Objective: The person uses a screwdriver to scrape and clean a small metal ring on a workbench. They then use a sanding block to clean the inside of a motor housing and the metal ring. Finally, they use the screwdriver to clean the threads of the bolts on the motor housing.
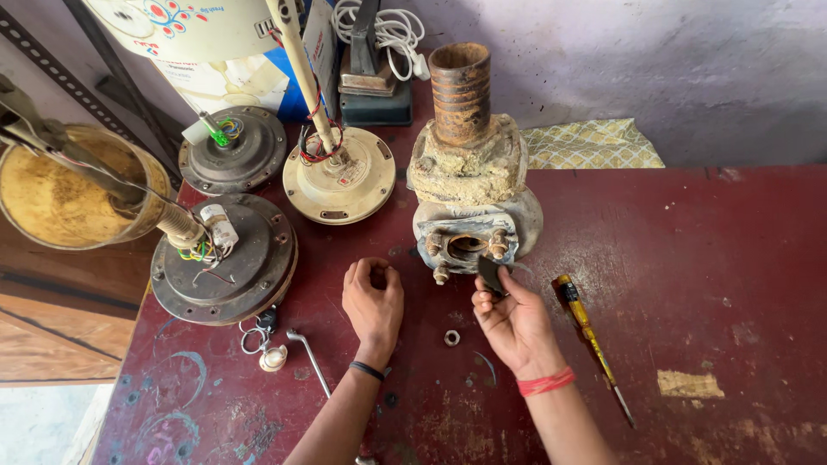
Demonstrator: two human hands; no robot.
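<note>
A rusty, grime-caked pump body (472,185) with a ribbed pipe on top stands at the middle of a dark red table (706,258). Its front flange shows a round hole and studs. My right hand (512,320) holds a small flat dark piece (491,274) up just below that flange. My left hand (372,301) rests knuckles-down on the table to the left of the pump, fingers curled; whether it holds anything is hidden. A loose nut (451,337) lies between my two wrists.
A yellow-handled screwdriver (590,340) lies right of my right hand. An L-shaped wrench (310,357) and a key ring (258,337) lie left. Three fan motors (226,258) with wires crowd the table's left and back. A patterned cloth (590,145) lies by the wall.
</note>
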